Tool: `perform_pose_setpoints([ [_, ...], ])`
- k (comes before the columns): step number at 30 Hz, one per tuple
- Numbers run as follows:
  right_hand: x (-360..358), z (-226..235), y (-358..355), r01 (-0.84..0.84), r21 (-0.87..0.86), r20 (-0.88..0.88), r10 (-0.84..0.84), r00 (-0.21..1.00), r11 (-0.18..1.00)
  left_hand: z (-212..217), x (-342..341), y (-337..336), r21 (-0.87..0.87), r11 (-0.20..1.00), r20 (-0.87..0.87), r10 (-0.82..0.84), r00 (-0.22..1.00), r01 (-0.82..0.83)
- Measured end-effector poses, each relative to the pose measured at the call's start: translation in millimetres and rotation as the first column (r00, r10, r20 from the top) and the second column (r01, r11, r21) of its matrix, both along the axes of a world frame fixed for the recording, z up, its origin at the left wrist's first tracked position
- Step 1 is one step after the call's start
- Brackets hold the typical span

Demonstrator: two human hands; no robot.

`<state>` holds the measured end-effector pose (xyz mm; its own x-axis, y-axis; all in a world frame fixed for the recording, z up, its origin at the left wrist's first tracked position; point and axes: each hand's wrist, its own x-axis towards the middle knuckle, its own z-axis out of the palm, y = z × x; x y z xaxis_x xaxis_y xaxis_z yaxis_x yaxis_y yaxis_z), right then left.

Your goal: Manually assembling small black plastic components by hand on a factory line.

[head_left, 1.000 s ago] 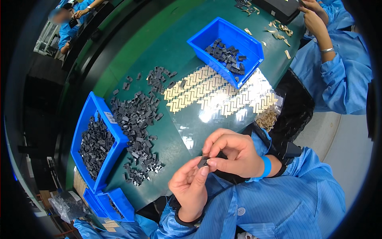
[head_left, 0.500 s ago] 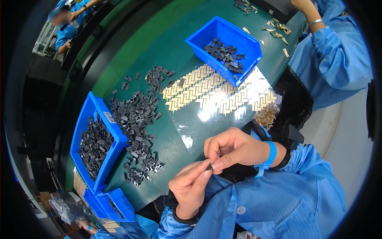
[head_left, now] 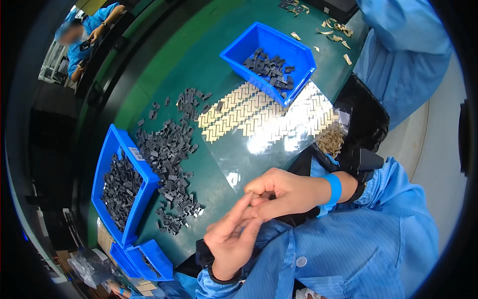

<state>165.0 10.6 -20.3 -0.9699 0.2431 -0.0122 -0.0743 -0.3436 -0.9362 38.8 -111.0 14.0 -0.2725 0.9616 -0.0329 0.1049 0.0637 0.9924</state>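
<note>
In front of my body, both hands meet with their fingertips together. My left hand (head_left: 230,244) is closed in a pinch, its index finger reaching up to the right hand's fingers. My right hand (head_left: 284,195), with a blue band (head_left: 334,190) at the wrist, is closed with thumb and curled fingers against the left fingertips. Whatever is between them is hidden by the fingers. Just beyond the hands lies a clear sheet (head_left: 233,164) bearing rows of cream zigzag adhesive pieces (head_left: 226,117). Left of the hands spreads a loose pile of small black plastic pieces (head_left: 172,149).
A blue bin (head_left: 254,37) holding some black pieces stands on the sheet's far edge. Another blue bin (head_left: 144,197), fuller, is at the left, with a smaller blue bin (head_left: 154,256) nearer. Cream scraps (head_left: 330,142) lie beside a black bag (head_left: 371,107). A co-worker's blue sleeve (head_left: 413,45) is at right.
A small black piece showed between my fingertips before; now the fingers cover it or it is out of sight. My hands have shifted slightly left, and the view has shifted a little.
</note>
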Motion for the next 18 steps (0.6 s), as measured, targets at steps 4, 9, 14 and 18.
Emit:
perform_pose_setpoints([
  [4, 3.4, 6.2, -4.4, 0.024, -0.27, -0.094, -0.051, 0.994, 0.963, -8.1, 1.3, -1.2, 0.066, 0.993, 0.438, 0.063, 0.897, -0.102],
  [9, 3.3, -14.3, 4.4, 0.275, 0.244, -0.264, -0.209, 0.942, 0.93, -29.8, 2.9, -1.6, 0.006, 1.0, 0.786, -0.011, 0.619, 0.011],
  [14, -4.3, -29.5, 16.8, 0.69, 0.62, -0.688, -0.165, 0.707, 0.373, -33.5, 10.8, -4.7, -0.138, 0.976, 0.977, 0.106, 0.188, 0.167],
  [18, 12.5, -25.3, 23.1, 0.65, 0.711, -0.665, -0.044, 0.745, 0.267, -46.8, -6.2, -29.8, -0.089, 0.955, 0.972, 0.021, 0.233, 0.283],
])
